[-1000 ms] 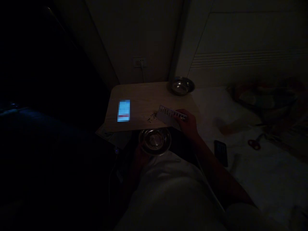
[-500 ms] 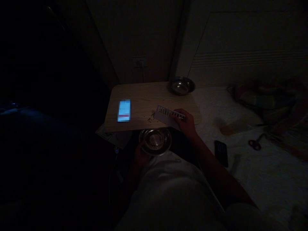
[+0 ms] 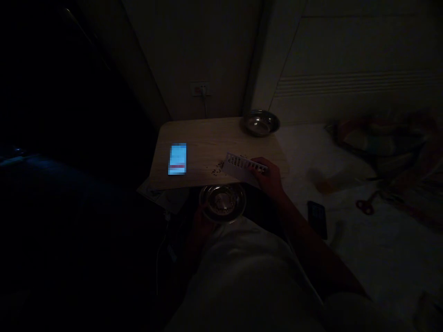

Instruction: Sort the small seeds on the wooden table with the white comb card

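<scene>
My right hand (image 3: 270,177) is closed on a pale flat piece with a row of slots along its upper edge (image 3: 238,170); its exact kind is hard to make out in the dark. The piece is held low over the small wooden table (image 3: 200,133), beside scattered small dark bits (image 3: 217,168). Just below the table's front edge, my left hand (image 3: 204,219) grips the left rim of a shiny metal bowl (image 3: 223,219). Small bits lie inside that bowl. The left fingers are partly hidden beneath it and in shadow.
A lit phone (image 3: 177,159) lies on the table's left side. Another metal bowl (image 3: 261,123) stands at the back right corner. On the white bedding to the right are a dark phone (image 3: 317,219) and red-handled scissors (image 3: 365,206). A plugged cable (image 3: 204,94) hangs behind.
Both hands keep almost the same places, and the slotted piece has tilted or shifted only slightly. The left hand still holds the bowl under the table edge.
</scene>
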Demonstrator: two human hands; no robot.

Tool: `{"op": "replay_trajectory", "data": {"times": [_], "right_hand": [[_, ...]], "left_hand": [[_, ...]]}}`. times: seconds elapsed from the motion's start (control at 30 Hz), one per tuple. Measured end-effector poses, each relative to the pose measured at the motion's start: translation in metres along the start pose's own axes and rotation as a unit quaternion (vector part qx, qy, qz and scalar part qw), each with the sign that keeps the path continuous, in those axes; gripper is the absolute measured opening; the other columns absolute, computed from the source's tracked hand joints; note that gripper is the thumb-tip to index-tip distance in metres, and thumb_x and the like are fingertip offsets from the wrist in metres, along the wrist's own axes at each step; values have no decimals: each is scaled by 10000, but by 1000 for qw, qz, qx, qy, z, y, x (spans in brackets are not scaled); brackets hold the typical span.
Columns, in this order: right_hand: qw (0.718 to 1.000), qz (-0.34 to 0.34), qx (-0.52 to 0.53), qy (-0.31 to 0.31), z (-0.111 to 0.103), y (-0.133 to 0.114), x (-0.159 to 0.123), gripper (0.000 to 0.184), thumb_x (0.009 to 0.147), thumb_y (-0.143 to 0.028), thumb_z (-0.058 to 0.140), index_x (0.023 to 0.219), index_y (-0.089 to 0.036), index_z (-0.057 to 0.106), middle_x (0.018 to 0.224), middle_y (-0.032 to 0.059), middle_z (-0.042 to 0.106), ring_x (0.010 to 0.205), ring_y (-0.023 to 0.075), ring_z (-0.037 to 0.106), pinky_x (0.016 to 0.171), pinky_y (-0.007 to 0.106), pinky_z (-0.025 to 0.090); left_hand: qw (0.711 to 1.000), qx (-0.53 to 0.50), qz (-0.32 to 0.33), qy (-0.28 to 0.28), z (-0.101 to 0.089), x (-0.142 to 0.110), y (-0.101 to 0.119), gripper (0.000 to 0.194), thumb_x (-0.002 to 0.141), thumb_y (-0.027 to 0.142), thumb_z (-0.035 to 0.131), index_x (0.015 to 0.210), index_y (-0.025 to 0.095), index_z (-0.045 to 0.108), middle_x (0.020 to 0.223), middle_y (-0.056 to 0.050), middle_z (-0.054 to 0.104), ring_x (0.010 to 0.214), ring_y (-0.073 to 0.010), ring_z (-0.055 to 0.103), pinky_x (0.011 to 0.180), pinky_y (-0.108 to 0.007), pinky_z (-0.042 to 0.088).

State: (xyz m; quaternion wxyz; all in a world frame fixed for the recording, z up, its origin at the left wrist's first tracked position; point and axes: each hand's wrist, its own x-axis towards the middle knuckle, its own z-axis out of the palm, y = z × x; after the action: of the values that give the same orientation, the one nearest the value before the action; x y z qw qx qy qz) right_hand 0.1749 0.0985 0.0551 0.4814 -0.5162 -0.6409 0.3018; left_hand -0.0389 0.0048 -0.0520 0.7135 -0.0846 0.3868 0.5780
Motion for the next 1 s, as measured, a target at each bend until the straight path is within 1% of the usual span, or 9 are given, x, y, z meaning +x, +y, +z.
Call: {"op": "replay_trajectory", "data": {"times": [0.07,0.17,0.23,0.4,0.53,0.6,0.77,0.87,1.0], "right_hand": [[1000,-1,-7,-1,-2,-2,-2,202,775,-369,623,884,-201,652,817,10,668,713,154,583,631,260,434],[1000,3,-20,-5,-6,-6,-4,200,776,-372,623,872,-200,655,803,12,668,701,155,582,617,260,432],[1000,2,-27,-9,-8,-8,-6,197,771,-369,629,869,-200,658,799,11,670,694,154,582,617,263,430],[999,11,-29,-16,-8,-9,-9,193,752,-353,643,862,-196,664,784,11,670,673,148,574,601,259,423],[998,39,9,-43,-5,-7,-10,227,711,-377,677,844,-194,660,723,0,651,619,138,552,546,245,407],[998,43,23,-41,-4,-7,-9,239,702,-385,687,843,-194,657,718,-4,649,612,135,548,544,243,409],[1000,14,17,7,3,-7,0,203,753,-367,639,872,-202,653,800,10,673,705,155,588,628,263,448],[1000,-7,28,6,9,-8,5,190,778,-355,619,890,-205,654,871,22,686,779,170,611,691,277,461],[999,-23,20,-15,14,-10,7,178,783,-339,620,892,-203,660,904,30,693,813,182,623,721,289,467]], "left_hand": [[1000,-1,-4,-1,1,0,1,372,809,219,558,1168,139,616,1009,-89,732,1082,-246,628,991,-382,447],[999,0,-38,0,2,0,3,385,800,213,564,1172,128,610,1006,-102,731,1090,-262,623,1001,-404,439],[999,-1,-44,-9,2,0,4,386,802,224,564,1174,133,606,1029,-106,725,1105,-265,614,1006,-415,433],[999,7,-33,-6,2,-1,4,365,791,203,570,1152,170,621,1016,-91,728,1108,-267,612,997,-426,439],[1000,4,-12,7,2,1,2,369,795,203,566,1153,137,622,1018,-102,727,1131,-265,597,1011,-408,427],[1000,4,-11,5,2,2,1,380,795,213,574,1156,106,618,1032,-123,721,1141,-271,589,1018,-404,421],[1000,-1,-16,10,-1,5,2,384,788,197,576,1158,104,616,1047,-122,718,1134,-264,595,1017,-397,424],[1000,-3,-17,4,-2,5,2,342,796,195,570,1123,114,634,1003,-103,731,1109,-250,611,1011,-380,430],[1000,0,-24,-14,-2,3,1,332,799,217,578,1115,141,642,1013,-95,729,1116,-255,607,1009,-395,430]]}}
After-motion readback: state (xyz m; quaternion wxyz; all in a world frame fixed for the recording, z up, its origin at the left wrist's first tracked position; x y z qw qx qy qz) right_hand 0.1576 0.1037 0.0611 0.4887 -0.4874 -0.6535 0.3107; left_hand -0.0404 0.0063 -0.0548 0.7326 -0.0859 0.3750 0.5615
